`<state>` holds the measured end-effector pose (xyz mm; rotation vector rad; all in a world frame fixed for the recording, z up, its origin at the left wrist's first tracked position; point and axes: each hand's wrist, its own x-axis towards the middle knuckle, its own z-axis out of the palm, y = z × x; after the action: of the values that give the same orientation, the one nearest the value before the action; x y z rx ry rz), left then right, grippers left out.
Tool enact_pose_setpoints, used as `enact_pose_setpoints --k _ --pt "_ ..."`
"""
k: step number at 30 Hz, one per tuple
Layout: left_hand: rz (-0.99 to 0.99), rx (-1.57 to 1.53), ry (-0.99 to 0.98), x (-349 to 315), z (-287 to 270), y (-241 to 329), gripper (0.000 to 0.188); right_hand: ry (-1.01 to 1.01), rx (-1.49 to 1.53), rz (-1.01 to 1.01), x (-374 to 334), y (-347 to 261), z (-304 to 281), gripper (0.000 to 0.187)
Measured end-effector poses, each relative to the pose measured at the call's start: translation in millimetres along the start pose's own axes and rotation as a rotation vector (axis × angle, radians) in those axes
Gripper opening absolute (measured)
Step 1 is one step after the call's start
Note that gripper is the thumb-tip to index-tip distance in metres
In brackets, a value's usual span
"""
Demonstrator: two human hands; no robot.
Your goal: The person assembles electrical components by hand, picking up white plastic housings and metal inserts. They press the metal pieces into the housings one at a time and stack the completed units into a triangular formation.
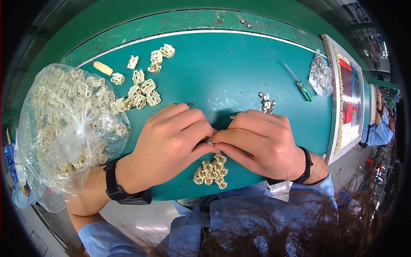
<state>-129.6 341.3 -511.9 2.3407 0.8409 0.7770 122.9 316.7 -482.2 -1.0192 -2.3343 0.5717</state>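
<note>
1. Head view, hands. The left hand (171, 143) and the right hand (261, 141) meet at the centre of the green work table (222, 68), fingertips pressed together around one small cream plastic part (210, 141). Both hands pinch this part between thumb and fingers; only a sliver of it shows between the fingertips. Each wrist carries a dark band.

2. Head view, near edge. A small heap of finished cream parts (211, 169) lies on the table just below the joined hands, close to the table's front edge and partly under the right hand.

3. Head view, left side. A clear plastic bag (68, 128) filled with cream plastic pieces rests at the left of the table, touching the left forearm. Loose cream connector housings (141, 88) are scattered beyond the bag's mouth, behind the left hand.

4. Head view, right side. A cluster of small metal pieces (266, 103) lies just behind the right hand. Further back, well apart, lie a green-handled screwdriver (299, 83) and a small clear bag of metal parts (320, 75). A printed sheet (349, 98) lies along the table's right edge.

5. Head view, far right. Another person's blue sleeve (379, 132) shows beyond the table.
</note>
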Motion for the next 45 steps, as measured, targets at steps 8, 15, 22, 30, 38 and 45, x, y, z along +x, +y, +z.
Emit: enact_pose_setpoints --k 8,15,22,30,38,45 --pt "-0.007 -0.004 0.004 2.2 -0.8 0.6 0.033 0.003 0.005 -0.007 1.5 1.0 -2.4 0.023" --pt "-0.009 -0.009 0.002 5.3 0.2 0.0 0.034 -0.008 -0.003 -0.004 2.1 2.0 -5.6 0.022" --pt "-0.011 -0.023 -0.028 7.8 -1.9 3.5 0.03 0.009 0.003 0.045 2.0 10.0 -24.2 0.022" --pt "0.068 -0.04 -0.249 12.5 -29.0 11.6 0.033 -0.005 -0.025 0.208 -5.3 21.6 -54.2 0.025" --pt "0.059 -0.01 -0.364 19.4 -46.5 41.7 0.046 -0.029 -0.022 0.156 -2.9 14.5 -50.4 0.022" --pt "-0.164 0.355 -0.131 37.8 -88.4 60.4 0.049 -0.083 0.059 0.217 -6.5 8.3 -62.7 0.018"
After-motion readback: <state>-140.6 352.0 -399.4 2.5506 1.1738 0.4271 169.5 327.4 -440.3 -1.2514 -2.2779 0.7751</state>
